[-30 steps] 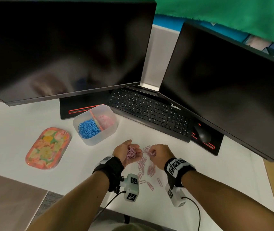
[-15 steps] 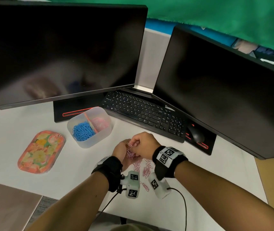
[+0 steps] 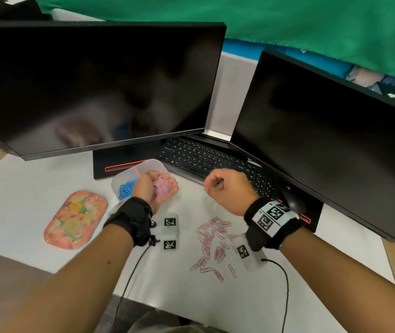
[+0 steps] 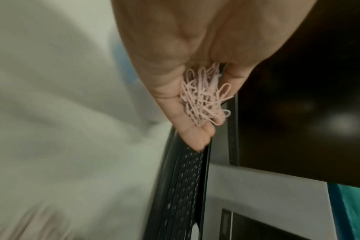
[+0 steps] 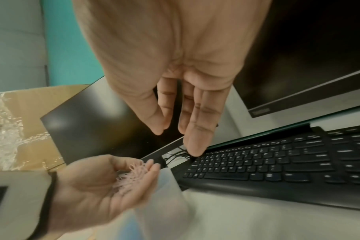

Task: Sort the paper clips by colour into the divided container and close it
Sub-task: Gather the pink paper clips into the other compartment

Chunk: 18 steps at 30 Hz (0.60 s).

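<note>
Floral lid (image 3: 75,219) lies flat on the white worktop (image 3: 23,188), at 9 o'clock of the divided container (image 3: 154,164) and apart from it.

Divided container open, standing in front of the left monitor (image 3: 95,85). Blue paper clips (image 3: 125,189) fill its left compartment; a pink divider (image 3: 136,172) shows beside them. The right compartment is hidden under the hand.

Left hand (image 3: 156,189) palm-up over the container's right side. Its fingers (image 4: 187,123) are curled into a cup and cradle a tangled bunch of pink paper clips (image 3: 161,187); in the left wrist view the bunch (image 4: 203,100) sits between the bent fingers and thumb. The right wrist view shows the same cupped hand (image 5: 105,183) with clips in the palm.

Loose pink clips (image 3: 213,243) scattered on the worktop at 5 o'clock of the left hand, between the two wrists.

Right hand (image 3: 227,188) raised above the worktop at 3 o'clock of the left hand, in front of the keyboard (image 3: 210,159). From the head view it looks loosely bent; in the right wrist view its fingers (image 5: 197,129) hang nearly straight and relaxed, nothing between them, touching nothing.

Black mouse (image 3: 292,203) at 3 o'clock of the right wrist, under the right monitor (image 3: 335,140).
</note>
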Available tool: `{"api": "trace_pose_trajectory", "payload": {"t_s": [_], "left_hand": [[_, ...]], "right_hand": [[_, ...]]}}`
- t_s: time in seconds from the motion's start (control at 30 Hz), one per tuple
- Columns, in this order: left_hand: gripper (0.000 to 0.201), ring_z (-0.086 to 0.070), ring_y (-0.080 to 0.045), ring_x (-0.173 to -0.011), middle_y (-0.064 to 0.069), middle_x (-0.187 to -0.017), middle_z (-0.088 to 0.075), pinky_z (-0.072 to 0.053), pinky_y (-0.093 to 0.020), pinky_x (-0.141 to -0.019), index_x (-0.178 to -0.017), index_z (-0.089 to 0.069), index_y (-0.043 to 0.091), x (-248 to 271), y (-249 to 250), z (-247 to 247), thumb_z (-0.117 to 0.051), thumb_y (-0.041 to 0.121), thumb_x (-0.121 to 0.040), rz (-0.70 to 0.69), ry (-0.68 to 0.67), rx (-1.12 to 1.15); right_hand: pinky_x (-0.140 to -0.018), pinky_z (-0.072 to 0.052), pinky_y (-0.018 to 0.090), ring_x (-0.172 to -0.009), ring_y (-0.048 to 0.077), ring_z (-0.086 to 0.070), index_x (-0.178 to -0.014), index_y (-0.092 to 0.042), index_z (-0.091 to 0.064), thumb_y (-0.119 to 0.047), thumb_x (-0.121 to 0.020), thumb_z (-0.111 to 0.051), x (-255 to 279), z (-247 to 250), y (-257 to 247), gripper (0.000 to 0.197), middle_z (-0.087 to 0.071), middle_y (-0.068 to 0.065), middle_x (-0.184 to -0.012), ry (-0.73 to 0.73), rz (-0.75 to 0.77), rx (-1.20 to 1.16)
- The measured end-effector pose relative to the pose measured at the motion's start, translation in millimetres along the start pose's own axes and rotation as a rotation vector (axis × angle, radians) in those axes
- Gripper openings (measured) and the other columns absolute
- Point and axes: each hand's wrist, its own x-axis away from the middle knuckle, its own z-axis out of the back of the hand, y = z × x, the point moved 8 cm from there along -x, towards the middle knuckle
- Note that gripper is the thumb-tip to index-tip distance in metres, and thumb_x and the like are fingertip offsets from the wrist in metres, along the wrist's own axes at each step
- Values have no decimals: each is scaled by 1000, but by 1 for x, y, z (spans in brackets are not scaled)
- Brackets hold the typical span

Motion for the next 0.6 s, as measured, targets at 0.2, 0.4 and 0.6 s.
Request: {"api": "trace_pose_trajectory", "payload": {"t_s": [0.2, 0.4, 0.6], "left_hand": [[23, -54, -32, -108, -15, -115, -54, -43, -52, -102, -118, -44, 11, -13, 33, 2, -44, 18, -97, -15, 135, -100], [12, -52, -24, -82, -9, -93, -48, -46, -31, -90, -94, -52, 10, -16, 31, -10, -51, 21, -90, -46, 256, -265], [19, -61, -20, -87, 2, -92, -64, -52, -36, -86, -87, -61, 28, 3, 10, -50, -50, 13, -89, -488, -65, -976]], "right_hand": [[-64, -42, 17, -73, 1, -57, -83, -20, -67, -20, -86, -63, 20, 1, 48, 5, -66, -6, -88, -15, -118, 39], [-72, -48, 18, -85, 9, -60, -97, -23, -66, -24, -88, -61, 28, -14, 95, 11, -66, -3, -101, -66, -212, 146], [-117, -24, 37, -146, 23, -18, -151, -20, -17, -22, -96, -43, 32, -68, 131, 60, -12, 6, -160, -351, -244, 407]]}}
